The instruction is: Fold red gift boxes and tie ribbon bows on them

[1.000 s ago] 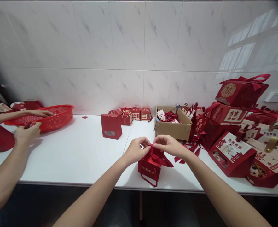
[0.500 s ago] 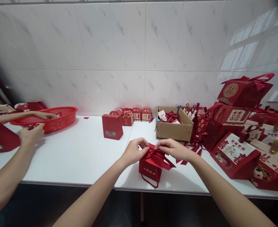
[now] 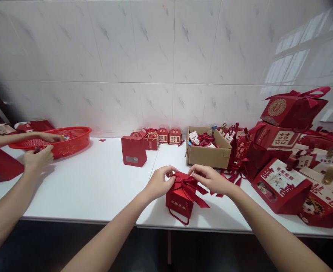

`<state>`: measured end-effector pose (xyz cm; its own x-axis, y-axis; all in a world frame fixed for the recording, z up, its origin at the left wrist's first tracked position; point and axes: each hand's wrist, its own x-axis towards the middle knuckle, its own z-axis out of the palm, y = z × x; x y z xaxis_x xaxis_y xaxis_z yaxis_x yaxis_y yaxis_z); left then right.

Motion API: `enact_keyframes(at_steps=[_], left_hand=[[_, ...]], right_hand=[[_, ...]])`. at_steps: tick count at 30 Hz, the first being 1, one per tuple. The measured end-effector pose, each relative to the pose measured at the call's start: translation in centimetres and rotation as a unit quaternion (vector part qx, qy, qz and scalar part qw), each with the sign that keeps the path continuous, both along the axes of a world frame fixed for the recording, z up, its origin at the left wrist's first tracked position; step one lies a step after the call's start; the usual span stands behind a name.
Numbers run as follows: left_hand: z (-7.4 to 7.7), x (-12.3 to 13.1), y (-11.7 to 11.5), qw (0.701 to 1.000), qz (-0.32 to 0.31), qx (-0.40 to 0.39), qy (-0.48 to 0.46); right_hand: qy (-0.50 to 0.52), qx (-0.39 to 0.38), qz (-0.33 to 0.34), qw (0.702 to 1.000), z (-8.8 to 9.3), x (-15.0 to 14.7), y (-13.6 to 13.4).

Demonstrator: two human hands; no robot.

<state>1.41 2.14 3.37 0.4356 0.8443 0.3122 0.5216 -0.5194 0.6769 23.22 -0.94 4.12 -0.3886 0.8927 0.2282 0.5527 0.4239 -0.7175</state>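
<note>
A small red gift box [image 3: 179, 202] with gold lettering stands near the table's front edge, a red cord handle drooping over its front. Across its top lies a red ribbon [image 3: 185, 183] tied in a bow, its tails hanging to the right. My left hand [image 3: 161, 183] pinches the bow's left side at the box top. On the other side, the fingertips of my right hand [image 3: 208, 178] are closed on the bow's right loop. The fingers partly hide both loops.
Behind stands an open cardboard box [image 3: 208, 156] full of red ribbons and tags. Stacked red gift boxes [image 3: 281, 136] crowd the right. A red box with a window [image 3: 134, 151] stands left. A co-worker's hands [image 3: 39, 158] are at a red plastic basket [image 3: 70, 149].
My fingers have moved slightly apart at the bow, and its knot and loops show more plainly, lying flatter on the box. The box stays in place.
</note>
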Motion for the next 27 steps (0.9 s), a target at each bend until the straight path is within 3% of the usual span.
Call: enact_keyframes(at_steps=[5,10,12,15,21,27], left_hand=[[0.6,1.4,-0.4,1.000,0.002,0.031,0.003],[1.2,2.4,-0.6,0.997,-0.020,0.037,0.066],[1.1,2.4,-0.5,0.996,-0.020,0.041,0.073],[0.8,2.3,-0.4,0.997,-0.021,0.047,0.057],[0.5,2.4,-0.7,0.995,-0.012,0.074,0.062],[0.4,2.5,-0.9,0.985,0.001,0.121,0.119]], right_hand=[[0.024,0.044,-0.014,0.999,0.1,-0.7,0.3],[0.050,0.060,-0.044,0.996,0.4,-1.0,0.1],[0.032,0.039,-0.089,0.995,0.4,-0.5,-0.5],[-0.023,-0.054,-0.140,0.988,0.0,0.8,-1.4],[0.010,-0.163,-0.041,0.986,-1.4,1.1,-2.5],[0.021,-0.152,-0.050,0.987,-1.1,-0.2,-4.7]])
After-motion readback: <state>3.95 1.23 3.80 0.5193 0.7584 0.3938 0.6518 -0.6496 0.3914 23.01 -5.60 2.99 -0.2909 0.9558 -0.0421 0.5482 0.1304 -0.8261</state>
